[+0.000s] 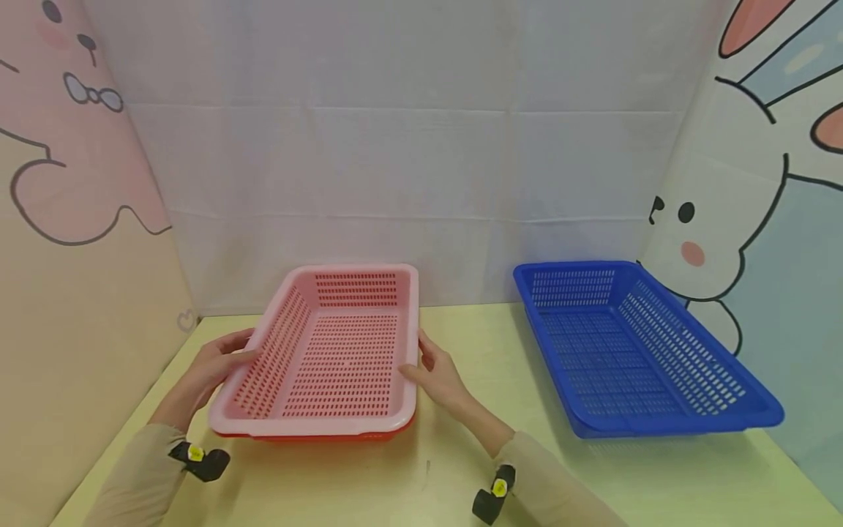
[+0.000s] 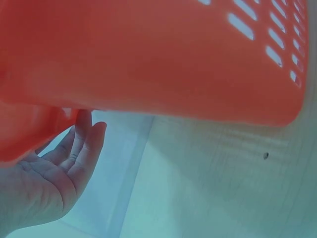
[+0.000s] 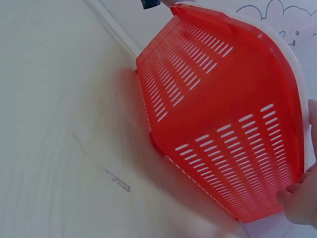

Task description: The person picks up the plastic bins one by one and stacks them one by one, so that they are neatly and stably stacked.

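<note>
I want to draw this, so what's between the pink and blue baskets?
In the head view: the right hand, holding the pink basket, then bare yellowish tabletop up to the blue basket.

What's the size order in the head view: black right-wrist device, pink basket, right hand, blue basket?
1. Blue basket and pink basket: too alike to rank
2. Right hand
3. Black right-wrist device

Soft, even light here, warm and yellowish over the worktop (image 1: pixel 369 483) in the head view, a faint shadow spilling from the pink basket (image 1: pixel 303 426) towards the near edge! The left wrist view runs cooler, blue-green, softly blurred; the right wrist catches a reddish cast beside the red basket (image 3: pixel 242 79).
</note>
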